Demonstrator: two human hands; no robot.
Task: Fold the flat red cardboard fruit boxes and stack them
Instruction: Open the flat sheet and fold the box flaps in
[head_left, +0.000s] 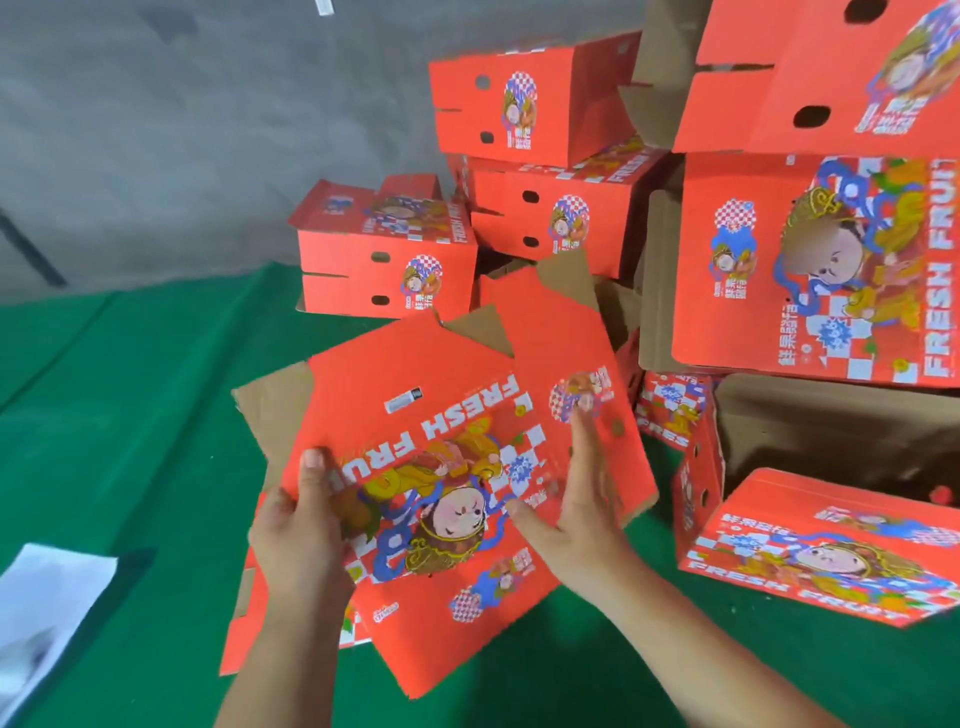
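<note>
Green cloth covers the worktop (130, 415). Left hand (298, 525) grips the left edge of a flat red box (441, 467), thumb on top; right hand (576, 499) presses flat, fingers straight, on its right panel. Behind and right, about seven folded boxes (387, 260) are stacked.

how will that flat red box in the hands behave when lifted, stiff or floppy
The flat box is probably fairly stiff: its panels look flat though only the left hand grips an edge. It likely hinges at the creases; the side panel under the open right hand already angles. Probably light, being thin brown-backed cardboard.
</note>
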